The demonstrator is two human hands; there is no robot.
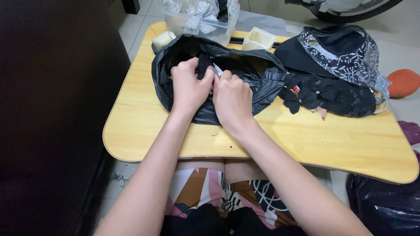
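Note:
Both my hands meet over an open black plastic bag (258, 83) on a small wooden lap table (144, 118). My left hand (189, 87) pinches a small black fabric piece (204, 65) at the bag's mouth. My right hand (232, 100) is closed beside it, holding a thin silvery tool (217, 70) whose tip shows between the hands. What the tool is exactly, I cannot tell.
A pile of black lace pieces (332, 94) lies right of the bag, under a black-and-silver patterned fabric (345, 52). A clear plastic tub (201, 19) and a small cream box (259, 38) stand at the table's far edge. A dark cabinet (52, 109) rises on the left.

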